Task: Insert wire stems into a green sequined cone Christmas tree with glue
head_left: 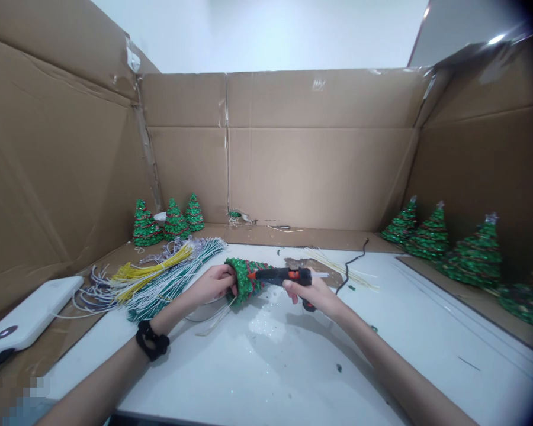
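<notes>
A small green Christmas tree [245,297] with red trim lies tilted on its side over the white board, its wide base toward my left hand [218,282]. The fingers of that hand are closed on the base's rim, some of them tucked inside it. My right hand [308,294] grips a black hot glue gun [273,275] with orange parts. The gun's orange nozzle points left and is close against the tree's side; I cannot tell whether it touches. A clear glue stick [320,274] sticks out of the gun's back. Pale wires trail below the tree's base.
Bundles of yellow wires [151,272] and green-white wires [177,284] lie left of the tree. Finished-looking trees [147,225] stand back left, and several more trees [473,251] line the right. Cardboard walls [320,171] enclose the white board [231,378]. A white device [31,313] lies far left.
</notes>
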### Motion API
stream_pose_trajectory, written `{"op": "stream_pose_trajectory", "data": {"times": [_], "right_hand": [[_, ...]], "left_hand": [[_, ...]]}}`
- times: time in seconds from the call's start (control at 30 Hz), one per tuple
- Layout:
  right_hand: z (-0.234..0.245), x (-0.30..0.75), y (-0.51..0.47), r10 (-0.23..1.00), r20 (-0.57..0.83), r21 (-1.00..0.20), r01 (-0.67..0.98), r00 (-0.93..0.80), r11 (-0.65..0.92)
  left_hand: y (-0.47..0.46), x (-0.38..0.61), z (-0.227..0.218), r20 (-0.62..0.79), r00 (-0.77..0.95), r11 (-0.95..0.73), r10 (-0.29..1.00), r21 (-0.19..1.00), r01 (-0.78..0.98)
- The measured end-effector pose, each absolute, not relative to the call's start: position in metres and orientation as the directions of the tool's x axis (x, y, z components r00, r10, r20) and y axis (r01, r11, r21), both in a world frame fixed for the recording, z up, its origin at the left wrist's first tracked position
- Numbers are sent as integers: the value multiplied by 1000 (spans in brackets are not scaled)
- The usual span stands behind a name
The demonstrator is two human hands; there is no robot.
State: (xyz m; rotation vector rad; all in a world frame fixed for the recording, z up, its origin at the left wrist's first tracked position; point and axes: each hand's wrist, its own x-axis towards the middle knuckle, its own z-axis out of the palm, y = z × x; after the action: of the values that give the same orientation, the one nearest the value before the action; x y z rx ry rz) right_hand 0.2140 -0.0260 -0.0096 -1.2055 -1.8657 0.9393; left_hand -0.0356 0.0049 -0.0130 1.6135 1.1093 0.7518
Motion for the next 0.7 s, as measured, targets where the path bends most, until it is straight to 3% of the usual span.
{"op": "stream_pose_trajectory", "data": {"times": [0.5, 0.7], "right_hand": [[0, 213, -33, 927, 144, -872, 399, -345, 284], [9, 223, -32, 916, 177, -823, 456, -359, 338]], "left_hand": [[7, -36, -16, -25, 393, -99, 919, 951, 292], [10, -36, -20, -39, 373, -72, 927, 958, 278]]}}
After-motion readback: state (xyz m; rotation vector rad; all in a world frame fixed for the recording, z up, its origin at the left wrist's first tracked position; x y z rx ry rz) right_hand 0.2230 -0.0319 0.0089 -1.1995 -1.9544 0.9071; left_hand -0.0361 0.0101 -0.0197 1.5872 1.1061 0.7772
